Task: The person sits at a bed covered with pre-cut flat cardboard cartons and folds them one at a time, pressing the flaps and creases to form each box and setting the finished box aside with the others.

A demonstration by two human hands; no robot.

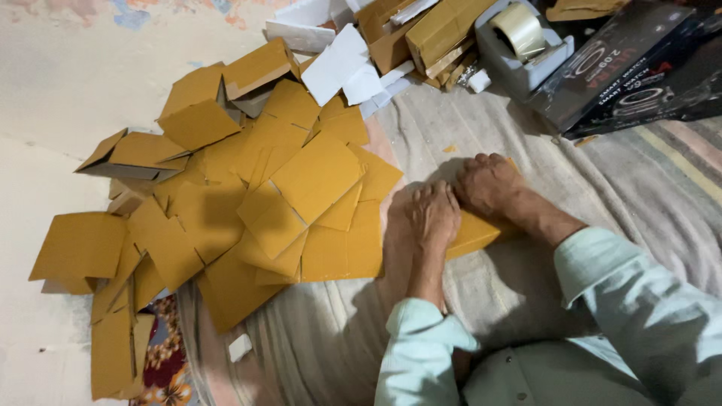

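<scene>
**Inspector:** You are pressing a flat brown cardboard piece (474, 234) onto the striped cloth (602, 180). Your hands are hiding most of it; only its near edge is showing.

**Operator:** And my grip?

**Inspector:** Your left hand (432, 214) is lying palm down on the piece, fingers curled over its far edge. Your right hand (489, 184) is bearing on it just beside the left, knuckles up. Whether either is closing round the card, I cannot tell.

**Operator:** What is lying around?

**Inspector:** A heap of folded brown cartons (248, 195) is spreading to your left, touching the piece. Beyond it, white card sheets (338, 64) are lying, with a grey tape dispenser (519, 41) near them. A black printed box (624, 68) is running out of frame. Both pale sleeves (639, 293) are bending inward from below.
</scene>
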